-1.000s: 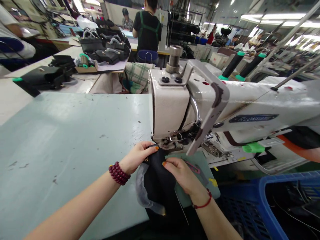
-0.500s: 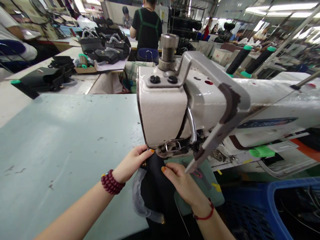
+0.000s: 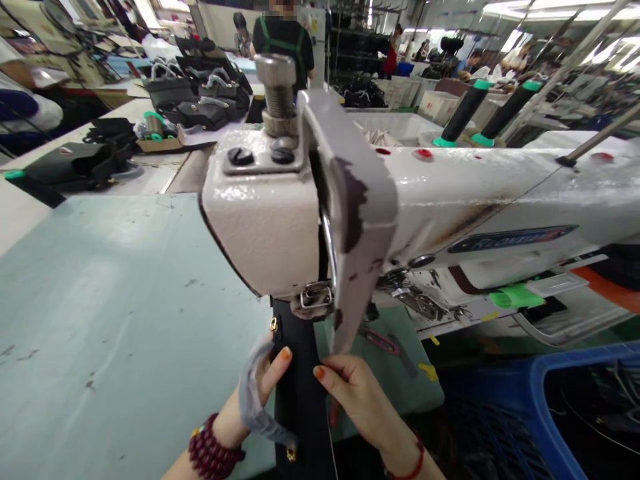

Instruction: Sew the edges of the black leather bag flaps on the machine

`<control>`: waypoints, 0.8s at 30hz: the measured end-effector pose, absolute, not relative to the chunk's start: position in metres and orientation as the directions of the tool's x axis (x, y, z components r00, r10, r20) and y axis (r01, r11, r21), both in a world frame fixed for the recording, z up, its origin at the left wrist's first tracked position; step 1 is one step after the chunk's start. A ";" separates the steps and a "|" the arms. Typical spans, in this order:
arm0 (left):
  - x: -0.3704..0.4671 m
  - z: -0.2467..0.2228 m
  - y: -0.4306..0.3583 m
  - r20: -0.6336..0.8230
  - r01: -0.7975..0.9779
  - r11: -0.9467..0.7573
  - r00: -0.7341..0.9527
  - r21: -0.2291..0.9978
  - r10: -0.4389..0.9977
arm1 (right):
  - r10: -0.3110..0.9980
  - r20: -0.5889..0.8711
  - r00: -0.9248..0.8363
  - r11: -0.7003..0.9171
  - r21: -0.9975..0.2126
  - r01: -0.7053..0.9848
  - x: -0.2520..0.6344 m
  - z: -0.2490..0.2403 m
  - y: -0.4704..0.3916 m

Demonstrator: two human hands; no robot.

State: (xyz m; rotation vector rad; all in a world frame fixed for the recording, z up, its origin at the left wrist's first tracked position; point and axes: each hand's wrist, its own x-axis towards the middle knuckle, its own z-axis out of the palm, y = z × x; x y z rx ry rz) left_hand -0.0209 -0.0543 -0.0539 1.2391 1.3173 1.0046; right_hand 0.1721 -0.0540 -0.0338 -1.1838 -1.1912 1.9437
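A black bag panel [image 3: 303, 400] runs under the head of a white sewing machine [image 3: 265, 233]. On its left side a handle wrapped in clear plastic [image 3: 247, 393] arches up, with gold rings at its ends. My left hand [image 3: 267, 377] reaches through the handle; its thumb lies on the panel and its other fingers are mostly hidden. My right hand [image 3: 357, 393] pinches the panel's right edge between thumb and fingers. The needle and presser foot are hidden behind the machine head and its grey metal bracket [image 3: 363, 220].
Pink-handled snips [image 3: 383, 342] lie right of the machine bed. A blue basket [image 3: 537, 393] stands at the lower right. Two black thread cones [image 3: 465, 113] rise behind the machine. Several black bags [image 3: 200, 100] and a person [image 3: 285, 43] are beyond the pale green table [image 3: 125, 300].
My left hand has drawn back toward me from beside the machine head and now sits inside the handle. The right hand keeps its pinch, slightly lower. The view has shifted.
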 end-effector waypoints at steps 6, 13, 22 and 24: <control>-0.013 -0.036 -0.041 -0.393 -0.118 0.407 0.122 0.906 0.911 | 0.845 -0.378 -0.379 -0.408 -0.913 0.001 0.166 -0.036 -0.060; -0.009 -0.042 -0.044 -0.597 -0.408 0.598 0.146 0.690 0.789 | 0.857 -0.389 -0.338 -0.410 -0.912 0.011 0.162 -0.038 -0.062; -0.016 -0.024 -0.045 -0.621 -0.334 0.663 0.235 0.670 0.747 | 0.861 -0.395 -0.321 -0.393 -0.917 0.076 0.163 -0.028 -0.062; -0.016 -0.023 -0.043 -0.659 -0.326 0.699 0.241 0.636 0.712 | 0.863 -0.396 -0.315 -0.387 -0.917 0.093 0.163 -0.027 -0.062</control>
